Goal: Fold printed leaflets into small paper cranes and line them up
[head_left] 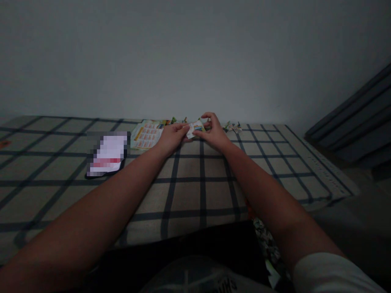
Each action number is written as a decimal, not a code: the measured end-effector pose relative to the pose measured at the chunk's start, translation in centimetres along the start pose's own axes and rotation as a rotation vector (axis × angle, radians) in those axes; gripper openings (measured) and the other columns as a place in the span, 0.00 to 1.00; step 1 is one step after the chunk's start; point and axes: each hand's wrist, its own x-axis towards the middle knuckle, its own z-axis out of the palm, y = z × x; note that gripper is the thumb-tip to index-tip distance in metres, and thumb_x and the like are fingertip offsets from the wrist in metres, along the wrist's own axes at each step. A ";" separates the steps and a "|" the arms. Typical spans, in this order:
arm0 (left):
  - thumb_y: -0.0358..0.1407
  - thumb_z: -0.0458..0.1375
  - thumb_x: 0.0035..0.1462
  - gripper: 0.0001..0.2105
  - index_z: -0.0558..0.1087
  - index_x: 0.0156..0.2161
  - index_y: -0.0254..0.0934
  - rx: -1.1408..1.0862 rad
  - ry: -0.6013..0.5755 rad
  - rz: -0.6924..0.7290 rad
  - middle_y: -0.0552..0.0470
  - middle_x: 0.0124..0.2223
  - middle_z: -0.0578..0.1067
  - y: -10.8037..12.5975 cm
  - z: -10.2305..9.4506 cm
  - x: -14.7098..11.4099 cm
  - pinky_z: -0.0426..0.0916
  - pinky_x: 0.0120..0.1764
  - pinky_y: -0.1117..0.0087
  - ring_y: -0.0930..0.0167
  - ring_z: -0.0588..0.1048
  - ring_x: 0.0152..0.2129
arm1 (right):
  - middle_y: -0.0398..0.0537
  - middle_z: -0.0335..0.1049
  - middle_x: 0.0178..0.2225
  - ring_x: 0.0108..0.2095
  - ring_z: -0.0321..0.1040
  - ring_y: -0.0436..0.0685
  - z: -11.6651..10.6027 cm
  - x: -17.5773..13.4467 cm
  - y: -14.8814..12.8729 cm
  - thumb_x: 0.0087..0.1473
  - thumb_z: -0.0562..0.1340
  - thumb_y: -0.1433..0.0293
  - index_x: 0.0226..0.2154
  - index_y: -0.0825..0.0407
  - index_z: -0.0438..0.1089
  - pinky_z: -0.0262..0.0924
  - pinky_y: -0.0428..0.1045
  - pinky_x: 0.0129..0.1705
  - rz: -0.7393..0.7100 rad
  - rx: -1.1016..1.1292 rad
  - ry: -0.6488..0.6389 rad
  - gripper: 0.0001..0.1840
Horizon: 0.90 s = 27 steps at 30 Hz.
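In the head view, a small printed paper (190, 132) is up in the fingers, near the far side of the checked tablecloth (186, 195). The left hand (175, 135) pinches its left end, thumb on top; the right hand (214, 132) holds the other end in a looser curl, index finger arched. I'd say gripping both ends keeps so small a piece steady. The phone (108, 152) lies face up beside the left forearm, screen lit, presumably placed for a quick glance. The printed leaflet (146, 136) lies flat just beyond the left wrist, likely there to be within reach.

Counting: two hands, one paper between them, one phone, one leaflet, though a stack is possible. Folded paper pieces (234, 127) lie behind the hands, partly hidden; I can't tell how many.
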 end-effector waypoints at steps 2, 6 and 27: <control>0.46 0.67 0.52 0.19 0.82 0.41 0.31 0.037 -0.002 0.015 0.49 0.33 0.80 0.1 -0.1 0.0 0.73 0.33 0.71 0.73 0.74 0.27 | 0.52 0.62 0.54 0.53 0.64 0.62 0.0 -0.1 -0.2 0.46 0.76 0.59 0.44 0.46 0.67 0.67 0.60 0.55 -0.059 -0.063 -0.066 0.26; 0.49 0.67 0.53 0.19 0.82 0.38 0.32 0.140 -0.069 0.044 0.51 0.29 0.77 0.5 -0.1 -0.4 0.69 0.30 0.73 0.74 0.72 0.24 | 0.53 0.63 0.52 0.59 0.60 0.65 0.3 -0.2 -0.4 0.41 0.78 0.60 0.38 0.48 0.66 0.59 0.64 0.64 -0.129 -0.119 -0.179 0.27; 0.55 0.73 0.44 0.27 0.84 0.44 0.36 0.053 -0.078 0.012 0.44 0.44 0.83 1.1 0.3 -1.1 0.76 0.37 0.68 0.66 0.79 0.38 | 0.50 0.77 0.35 0.39 0.70 0.58 -0.7 0.3 -0.9 0.62 0.64 0.59 0.32 0.50 0.78 0.62 0.56 0.52 -0.043 -0.076 -0.069 0.13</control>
